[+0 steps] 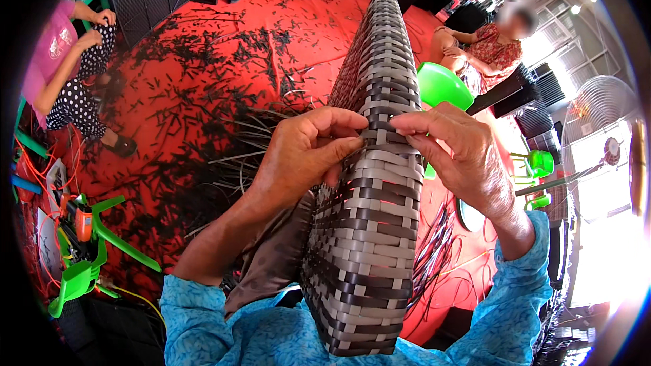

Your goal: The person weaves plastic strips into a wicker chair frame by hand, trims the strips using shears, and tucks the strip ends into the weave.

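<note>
A woven panel of flat grey and dark brown strips stands on edge in front of me, running from my lap away toward the far side. My left hand is at its narrow top edge, thumb and forefinger pinched at a dark strip in the weave. From the other side my right hand pinches at the same strip, its fingertips close to the left ones. The strip's ends are partly hidden by my fingers.
Dark scraps litter the red floor covering. Loose strips lie to the right. A green chair stands beyond my right hand. People sit at left and right; a fan stands at far right. Green-framed items and tools are left.
</note>
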`<state>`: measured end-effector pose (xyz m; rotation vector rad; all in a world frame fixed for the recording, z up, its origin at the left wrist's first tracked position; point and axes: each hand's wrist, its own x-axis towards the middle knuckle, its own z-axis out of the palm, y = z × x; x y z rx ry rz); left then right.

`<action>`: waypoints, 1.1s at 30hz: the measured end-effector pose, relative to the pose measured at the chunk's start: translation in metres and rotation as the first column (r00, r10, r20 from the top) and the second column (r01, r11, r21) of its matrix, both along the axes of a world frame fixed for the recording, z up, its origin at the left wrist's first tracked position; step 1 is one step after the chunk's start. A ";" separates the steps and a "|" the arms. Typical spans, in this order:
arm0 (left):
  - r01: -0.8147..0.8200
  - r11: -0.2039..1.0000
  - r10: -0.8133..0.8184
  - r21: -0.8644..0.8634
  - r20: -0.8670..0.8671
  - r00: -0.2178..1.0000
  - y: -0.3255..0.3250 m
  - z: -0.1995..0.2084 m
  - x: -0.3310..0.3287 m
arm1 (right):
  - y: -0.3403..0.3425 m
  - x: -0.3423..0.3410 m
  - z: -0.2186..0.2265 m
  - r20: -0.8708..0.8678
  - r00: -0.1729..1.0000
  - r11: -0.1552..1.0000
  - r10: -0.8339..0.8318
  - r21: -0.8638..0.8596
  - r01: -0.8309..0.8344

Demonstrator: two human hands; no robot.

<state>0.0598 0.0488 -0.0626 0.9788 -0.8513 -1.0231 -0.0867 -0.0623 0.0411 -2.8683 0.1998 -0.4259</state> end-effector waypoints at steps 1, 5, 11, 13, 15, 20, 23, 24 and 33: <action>-0.029 0.999 0.029 -0.031 -0.014 0.999 -0.001 -0.002 -0.002 | 0.000 0.001 -0.001 -0.003 1.000 1.000 0.002 0.000 -0.002; -0.183 0.954 0.247 -0.236 0.277 0.929 -0.007 -0.009 -0.004 | 0.001 0.007 -0.008 0.045 0.997 0.998 0.062 -0.007 -0.062; -0.198 0.688 0.686 -0.698 0.536 0.492 -0.017 -0.014 0.010 | 0.000 0.009 -0.012 0.088 0.996 0.998 0.017 0.064 -0.023; -0.289 0.708 0.676 -0.645 0.500 0.541 -0.012 -0.012 0.019 | -0.002 0.010 -0.011 0.121 0.992 0.994 0.041 0.095 -0.053; -0.427 0.774 0.609 -0.467 0.366 0.704 -0.004 -0.013 0.029 | 0.000 0.011 -0.004 0.073 0.996 0.992 0.048 -0.122 -0.039; -0.198 0.829 0.018 -0.523 -0.328 0.944 -0.005 -0.018 0.047 | -0.010 0.013 0.002 -0.058 0.997 0.998 0.053 -0.038 -0.055; -0.134 0.759 -0.173 -0.637 -0.396 0.902 -0.009 -0.005 0.048 | -0.007 0.023 0.009 -0.172 0.984 0.995 0.038 0.102 -0.021; -0.114 0.750 -0.222 -0.651 -0.411 0.884 -0.010 -0.005 0.050 | -0.006 0.028 0.008 -0.225 0.974 0.977 0.025 0.213 0.024; -0.028 0.803 -0.233 -0.596 -0.358 0.904 0.003 -0.036 0.058 | -0.012 0.050 0.005 -0.255 0.960 0.783 -0.115 0.572 0.245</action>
